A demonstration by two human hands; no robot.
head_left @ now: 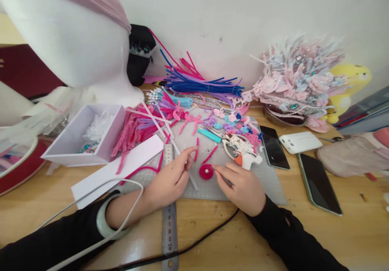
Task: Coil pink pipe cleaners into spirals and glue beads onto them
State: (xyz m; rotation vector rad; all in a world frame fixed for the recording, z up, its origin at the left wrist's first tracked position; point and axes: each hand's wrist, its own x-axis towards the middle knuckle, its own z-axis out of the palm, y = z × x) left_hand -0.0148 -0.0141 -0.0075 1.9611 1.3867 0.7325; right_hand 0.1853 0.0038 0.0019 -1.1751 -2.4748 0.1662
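Right of the round, fuzzy pink coil [206, 174], the right hand [241, 186] touches it, grip unclear. The farther left hand's [172, 178] fingers curl together

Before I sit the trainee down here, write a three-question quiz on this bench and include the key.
1. True or false: the left hand hides part of the ruler.
2. Which thing is nearest the fingertips of the right hand?
A. yellow toy
B. magenta coil
C. white box
3. How many phones with dark screens lie on the table?

Key: 1. True. 2. B. 3. Two.
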